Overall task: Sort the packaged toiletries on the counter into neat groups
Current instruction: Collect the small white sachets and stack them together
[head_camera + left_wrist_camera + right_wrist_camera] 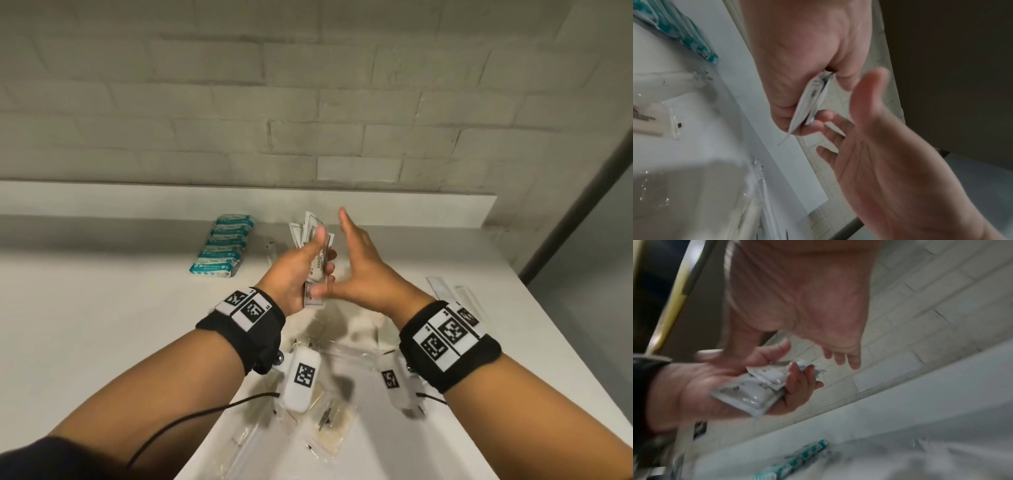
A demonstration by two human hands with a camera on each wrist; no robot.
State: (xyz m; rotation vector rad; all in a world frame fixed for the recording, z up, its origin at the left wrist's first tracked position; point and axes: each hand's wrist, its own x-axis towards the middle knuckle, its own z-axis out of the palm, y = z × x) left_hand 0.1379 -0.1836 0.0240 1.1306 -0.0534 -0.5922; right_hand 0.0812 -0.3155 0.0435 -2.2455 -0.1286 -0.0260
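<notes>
My left hand [310,263] grips a bundle of white sachets [317,265] above the white counter [102,308], thumb across the top. The same sachets [750,392] show in the right wrist view, lying in the left palm, and edge-on as sachets [809,104] in the left wrist view. My right hand [356,260] stands beside them with fingers straight, its thumb near the bundle's lower end. A neat row of teal and white packets [224,245] lies at the back left. Clear plastic packets [329,421] lie under my wrists.
Long clear-wrapped items [455,296] lie near the counter's right edge. A raised ledge [137,198] and a tiled wall [308,102] close off the back. The counter ends at the right, with floor [589,260] beyond.
</notes>
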